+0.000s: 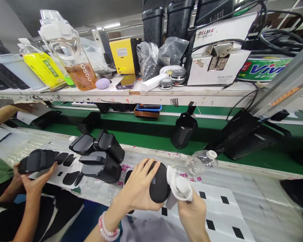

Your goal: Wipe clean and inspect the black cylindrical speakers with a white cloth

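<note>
Black plastic, rounded and matte, a speaker housing (158,183) is gripped just above the tabletop (255,201) by the left hand (138,188), fingers spread around its side so the flat face is turned toward the right hand (192,211), whose fingers are closed on a white cloth (179,185) pressed against that face. Similar housings (101,158) are stood beside it, and another is held by a co-worker's hands (32,178) at left.

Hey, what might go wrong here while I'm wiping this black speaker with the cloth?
The left hand holds the black speaker above the bench while the right hand presses a white cloth on it; it may slip. The small bottle close by could get knocked over.
</note>
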{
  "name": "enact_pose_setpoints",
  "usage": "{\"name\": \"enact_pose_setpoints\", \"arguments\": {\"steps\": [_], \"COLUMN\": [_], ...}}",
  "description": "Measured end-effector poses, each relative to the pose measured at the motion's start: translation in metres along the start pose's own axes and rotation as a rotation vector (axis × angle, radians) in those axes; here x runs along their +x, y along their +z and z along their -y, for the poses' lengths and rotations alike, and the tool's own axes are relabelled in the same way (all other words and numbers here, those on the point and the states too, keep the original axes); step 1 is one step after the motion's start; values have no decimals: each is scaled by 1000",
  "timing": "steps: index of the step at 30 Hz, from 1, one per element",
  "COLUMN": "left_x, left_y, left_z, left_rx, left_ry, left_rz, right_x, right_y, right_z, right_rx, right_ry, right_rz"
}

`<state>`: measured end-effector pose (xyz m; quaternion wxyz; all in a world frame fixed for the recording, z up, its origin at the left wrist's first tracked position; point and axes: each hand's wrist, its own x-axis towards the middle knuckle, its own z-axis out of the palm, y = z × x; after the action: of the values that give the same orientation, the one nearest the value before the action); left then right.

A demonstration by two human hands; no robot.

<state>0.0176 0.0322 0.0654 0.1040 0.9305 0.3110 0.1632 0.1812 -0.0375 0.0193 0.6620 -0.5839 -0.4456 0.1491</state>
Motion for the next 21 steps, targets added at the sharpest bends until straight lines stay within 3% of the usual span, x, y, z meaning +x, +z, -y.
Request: {"name": "enact_pose_setpoints", "arguments": {"steps": [3, 4, 6, 9, 12, 16, 18, 19, 21], "left_x": [-6, -9, -14, -21, -23, -23, -23, -23, -24], "left_y": [0, -1, -1, -2, -2, 0, 1, 2, 2], "left_z": [7, 9, 12, 13, 11, 10, 12, 14, 20], "left_rx": [3, 7, 19, 27, 25, 29, 28, 27, 27], "left_ry": [32, 45, 67, 81, 90, 90, 78, 58, 5], "left_rz": [2, -3, -15, -19, -5, -8, -28, -39, -61], "right_x": [1, 3, 5, 4, 3, 6, 2, -1, -8], "right_y": [-3, -2, 1, 6, 13, 18, 15, 12, 6], "right_z": [0, 0, 1, 2, 5, 12, 12, 11, 3], "right_rx": [323, 422, 528, 489, 356, 85, 33, 47, 111], "right_ry": [532, 637, 712, 626, 441, -59, -215, -205, -7], "right_rz": [2, -16, -43, -14, 38, 93, 114, 137, 215]}}
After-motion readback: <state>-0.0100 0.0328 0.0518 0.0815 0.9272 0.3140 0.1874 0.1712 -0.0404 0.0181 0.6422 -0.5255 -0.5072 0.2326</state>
